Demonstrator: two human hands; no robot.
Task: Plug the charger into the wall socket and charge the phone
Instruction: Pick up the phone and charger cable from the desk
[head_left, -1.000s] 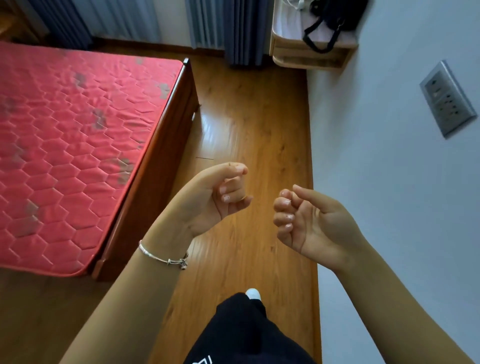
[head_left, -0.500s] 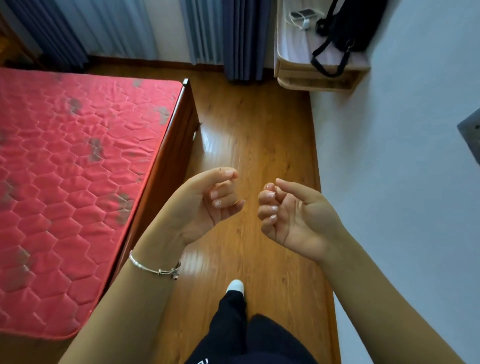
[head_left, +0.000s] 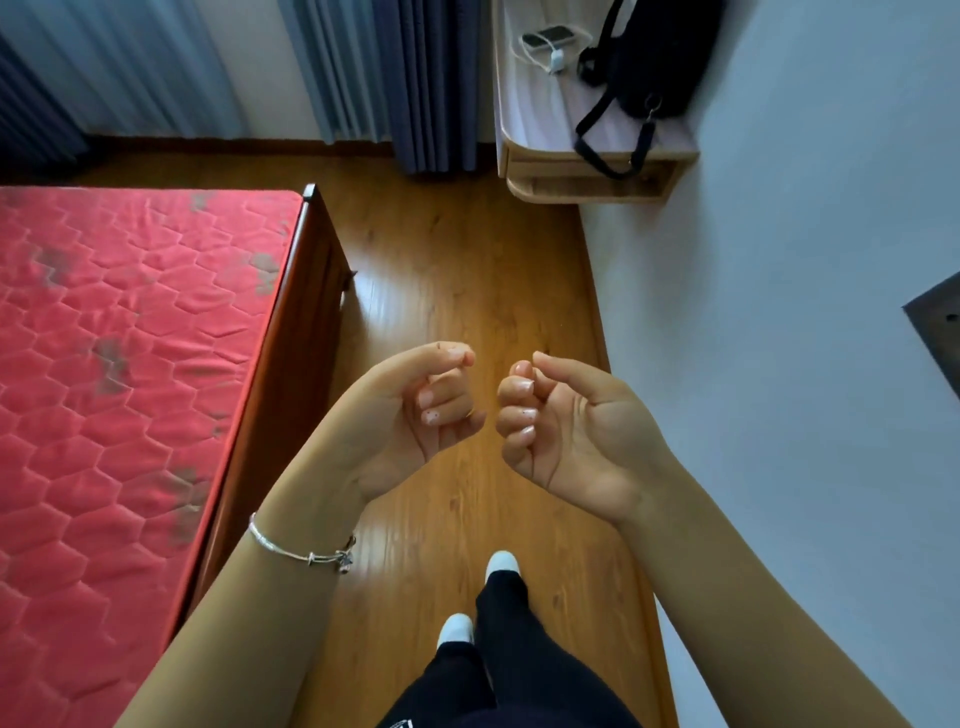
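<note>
While both of our hands are raised in front of us with nothing in them, the charger (head_left: 557, 61) lies well apart from them, ahead and a little to the right, on the shelf (head_left: 530, 119) at the far wall. It sits just beside the phone (head_left: 549, 37), whose long axis runs roughly across the shelf, left to right, and a white cable (head_left: 530, 58) loops by the two; whether it is plugged into either we cannot tell, so small are they. A black bag (head_left: 644, 52) takes the shelf's right part.

Our socket (head_left: 935, 332) is on the wall (head_left: 779, 260) to our right, half cut off at the edge of view, nearer to us than the shelf and on the side of the right hand (head_left: 566, 431). So we judge the right hand the nearer one for both the pick-up and the plugging in, after some steps forward.

The left hand (head_left: 415, 415) and the right face each other, palms up, close but not touching. On each, the fingers are curled in toward the palm with the thumb lying over them, and they clamp on nothing.
</note>
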